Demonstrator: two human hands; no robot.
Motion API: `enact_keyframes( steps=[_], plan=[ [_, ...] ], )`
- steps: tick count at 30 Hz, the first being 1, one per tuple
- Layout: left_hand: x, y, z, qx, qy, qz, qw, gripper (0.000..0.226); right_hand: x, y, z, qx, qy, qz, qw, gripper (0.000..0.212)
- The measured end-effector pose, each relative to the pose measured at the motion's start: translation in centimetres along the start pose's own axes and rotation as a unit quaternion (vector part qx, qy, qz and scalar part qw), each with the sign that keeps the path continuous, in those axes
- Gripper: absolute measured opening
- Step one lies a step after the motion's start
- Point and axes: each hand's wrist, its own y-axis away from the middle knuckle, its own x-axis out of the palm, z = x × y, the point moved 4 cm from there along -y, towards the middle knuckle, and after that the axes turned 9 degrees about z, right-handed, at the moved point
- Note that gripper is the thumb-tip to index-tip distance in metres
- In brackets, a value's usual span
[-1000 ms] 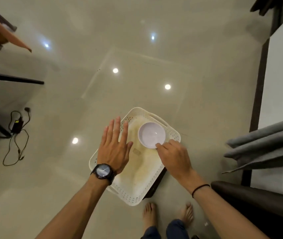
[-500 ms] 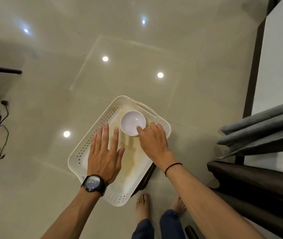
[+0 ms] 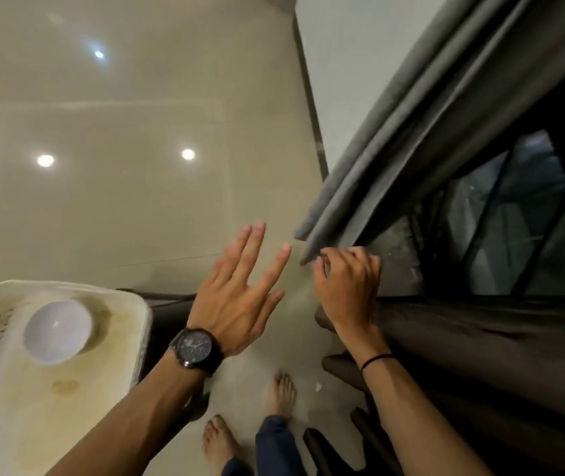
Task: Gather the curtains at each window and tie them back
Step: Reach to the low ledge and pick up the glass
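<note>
A grey curtain (image 3: 411, 132) hangs in folds from the upper right down to its hem near the floor. My right hand (image 3: 346, 283) is at that hem with its fingers curled. Whether they pinch the fabric I cannot tell. My left hand (image 3: 240, 286), with a black watch on the wrist, is held flat with straight fingers just left of the hem and touches nothing. A darker brown curtain (image 3: 480, 345) lies bunched under my right forearm.
A dark window pane (image 3: 515, 218) shows behind the curtains. At the lower left, a white perforated tray (image 3: 130, 338) holds a white bowl (image 3: 57, 331). Glossy beige floor tiles (image 3: 136, 201) spread ahead. My bare feet (image 3: 281, 393) stand below.
Both hands have left the tray and bowl and swung right to the grey curtain's hem. My view turned right, so the tray now sits at the lower left.
</note>
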Motion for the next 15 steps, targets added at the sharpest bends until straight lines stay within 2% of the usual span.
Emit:
enact_keyframes(
  steps=[3,7,9,13,15],
  plan=[
    [2.6,-5.0,-4.5,0.112,0.008,0.035,0.993,0.063,-0.3,-0.6,-4.6,0.067,-0.003,-0.001,0.998,0.013],
    [6.2,-9.7,-9.0,0.227,0.003,0.069,0.971,0.063,0.2,-0.8,-9.1,0.109,0.028,0.032,0.993,0.033],
    [8.0,-11.8,-10.2,0.235,-0.004,0.083,0.968,0.065,1.2,-0.8,-11.4,0.141,0.029,0.063,0.988,0.037],
    [11.2,-15.1,-11.3,0.232,-0.025,0.103,0.967,0.070,3.5,-1.1,-14.8,0.205,0.009,0.120,0.971,0.028],
    [12.6,-16.2,-11.4,0.226,-0.025,0.104,0.968,0.071,4.7,-1.4,-16.3,0.221,0.014,0.144,0.965,0.035]
  ],
)
